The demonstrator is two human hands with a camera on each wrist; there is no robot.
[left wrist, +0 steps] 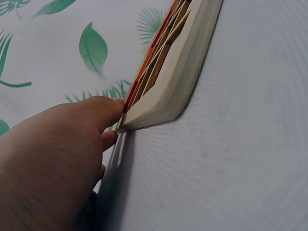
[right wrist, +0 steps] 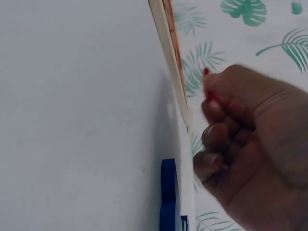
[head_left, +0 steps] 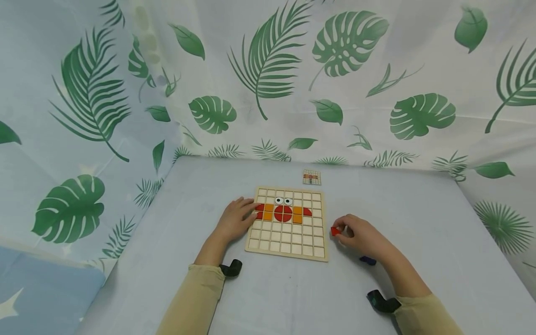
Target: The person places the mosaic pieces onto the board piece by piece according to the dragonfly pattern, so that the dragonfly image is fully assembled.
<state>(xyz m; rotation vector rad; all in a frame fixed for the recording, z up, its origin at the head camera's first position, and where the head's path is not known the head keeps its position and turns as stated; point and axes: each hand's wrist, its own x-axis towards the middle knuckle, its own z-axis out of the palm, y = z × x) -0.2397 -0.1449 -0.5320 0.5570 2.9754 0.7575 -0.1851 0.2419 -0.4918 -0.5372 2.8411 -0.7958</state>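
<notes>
Evidently, at the far left, the bare left hand (head_left: 234, 222) rested against the left edge of a square, pale wooden grid board (head_left: 286, 238), fingers loosely extended and touching it; the left wrist view alone disclosed the edge's thickness. Set in the grid, per the head view, were red pieces (head_left: 260, 215), an orange block (head_left: 268, 212), two white eye pieces (head_left: 283, 201) above a red circle of quarters (head_left: 283, 213), another orange block (head_left: 297, 215) and a red quarter-round (head_left: 307, 212). Behind the board lay a small patterned card (head_left: 311, 177). Just off its right side, a small red piece (head_left: 335, 231) was pinched between thumb and forefinger of the bare right hand (head_left: 362, 237). The right wrist view alone revealed the lobed outline of a blue piece (right wrist: 168, 195) lying below that hand.
</notes>
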